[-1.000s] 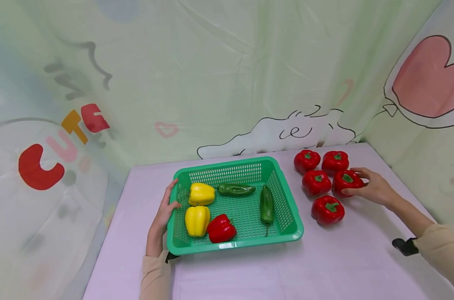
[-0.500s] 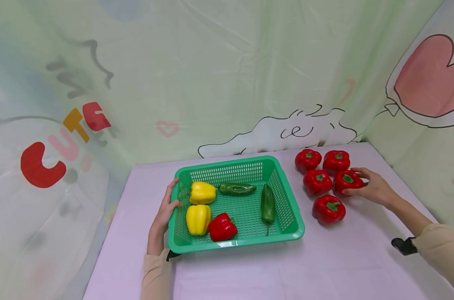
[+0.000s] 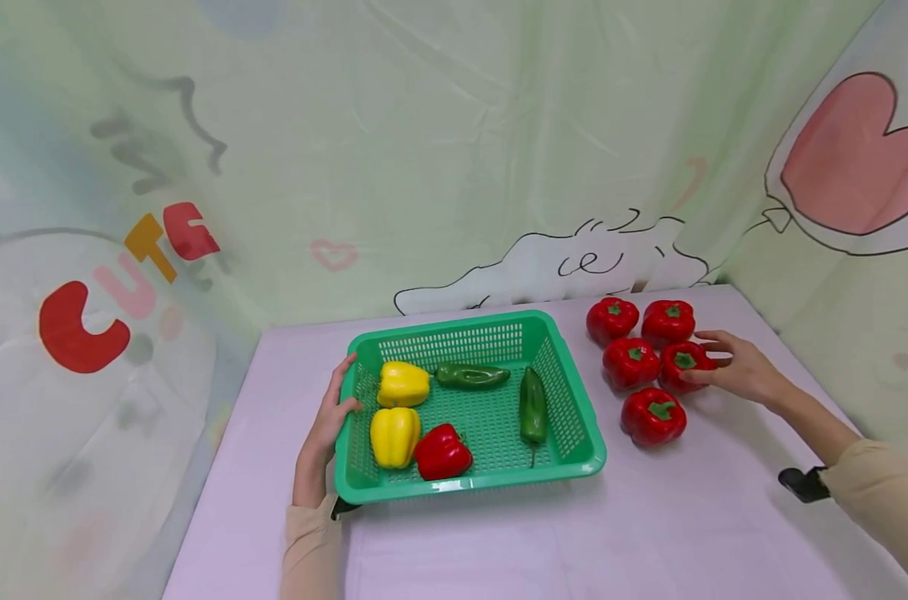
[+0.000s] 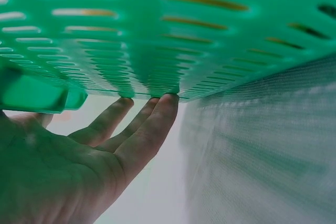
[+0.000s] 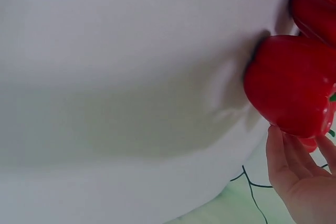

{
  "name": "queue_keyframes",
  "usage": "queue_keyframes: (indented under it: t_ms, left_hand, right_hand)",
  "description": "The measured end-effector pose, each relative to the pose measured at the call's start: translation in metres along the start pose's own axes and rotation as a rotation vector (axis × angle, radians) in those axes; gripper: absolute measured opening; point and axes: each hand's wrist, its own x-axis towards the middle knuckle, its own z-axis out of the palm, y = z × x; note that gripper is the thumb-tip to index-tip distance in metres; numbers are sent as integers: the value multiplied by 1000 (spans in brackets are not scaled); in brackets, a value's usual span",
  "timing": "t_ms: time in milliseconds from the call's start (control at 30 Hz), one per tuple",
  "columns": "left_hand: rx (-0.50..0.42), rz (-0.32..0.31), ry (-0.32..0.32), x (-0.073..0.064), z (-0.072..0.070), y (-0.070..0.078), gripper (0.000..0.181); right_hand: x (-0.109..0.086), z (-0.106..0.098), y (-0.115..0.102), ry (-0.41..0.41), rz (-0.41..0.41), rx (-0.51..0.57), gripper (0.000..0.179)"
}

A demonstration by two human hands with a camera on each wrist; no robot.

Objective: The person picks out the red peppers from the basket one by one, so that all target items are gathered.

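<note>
On the table's left half stands a green slotted plastic basket (image 3: pixel 472 489). My left hand (image 3: pixel 326 429) grips its left rim, thumb over the edge; in the left wrist view its fingertips (image 4: pixel 167 106) touch the basket's outside. Two yellow bell peppers (image 3: pixel 395 437), a red bell pepper (image 3: pixel 443 452) and two long green chili peppers (image 3: pixel 533 406) lie inside. At the right, my right hand (image 3: pixel 742 368) spreads thumb and fingers around the rightmost red bell pepper (image 3: pixel 679 371). Fairly straight fingers of that hand meet the pepper (image 5: pixel 289 85) in the right wrist view.
More red bell peppers (image 3: pixel 653 417) are grouped close by on the pale lilac table (image 3: pixel 574 542), right of the basket. A printed curtain (image 3: pixel 438 167) hangs behind and along the sides. Dark straps (image 3: pixel 805 484) show at the wrists.
The rightmost red bell pepper has shifted slightly left, closer to its neighbours. My right fingers now stand looser around it. My left hand and the basket keep their places.
</note>
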Motion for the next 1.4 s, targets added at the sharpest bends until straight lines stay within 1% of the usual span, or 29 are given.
queue_keyframes:
  t_ms: [400, 533, 767, 833, 1067, 1233, 1400]
  left_hand:
    - [-6, 4, -2, -2, -1, 0, 80]
    - [-2, 1, 0, -2, -1, -1, 80]
    - [1, -5, 8, -3, -1, -2, 80]
    - [-1, -4, 9, -3, -1, -1, 80]
    - [-9, 10, -3, -3, -1, -1, 81]
    - [-7, 12, 4, -3, -1, -1, 81]
    - [-5, 17, -5, -1, 0, -1, 81]
  right_hand:
    - [1, -9, -16, 17, -31, -23, 82]
    - [0, -11, -25, 26, -37, -32, 82]
    - [0, -14, -44, 45, -90, -30, 80]
    - [0, -14, -51, 45, -88, -38, 80]
    - [-1, -6, -76, 31, -112, -43, 79]
    - [7, 4, -96, 25, -146, -77, 79]
    - [14, 15, -115, 21, -190, -45, 78]
